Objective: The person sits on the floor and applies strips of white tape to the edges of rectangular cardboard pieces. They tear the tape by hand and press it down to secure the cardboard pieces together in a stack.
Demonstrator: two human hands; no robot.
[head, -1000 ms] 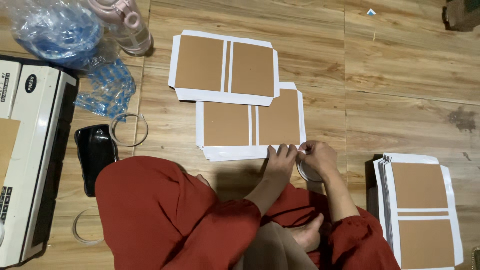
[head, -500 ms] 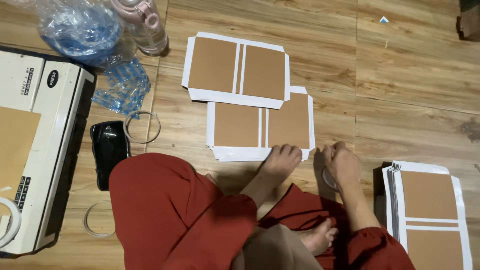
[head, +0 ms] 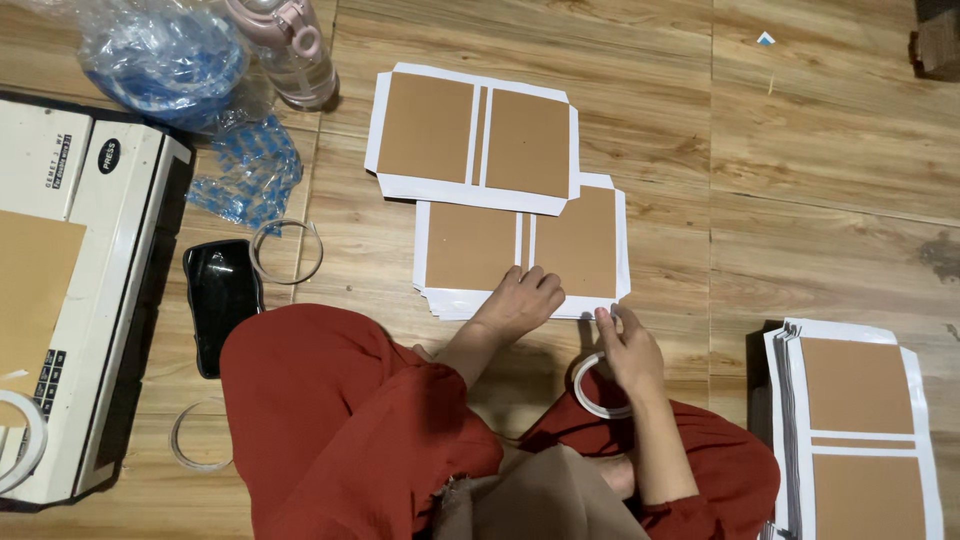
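Three stacks of brown-and-white card sheets lie on the wooden floor: one at twelve o'clock (head: pixel 474 135), one just below it (head: pixel 520 250), and one at four o'clock (head: pixel 860 430), cut off by the edge. The left hand (head: pixel 520 305) rests flat on the middle stack, fingers spread a little. The right hand (head: pixel 628 350) has its fingers closed around a tape roll (head: pixel 592 390), fingertip touching the stack's corner. Two more tape rings (head: pixel 286 251) lie at nine o'clock beside a black phone (head: pixel 222 300).
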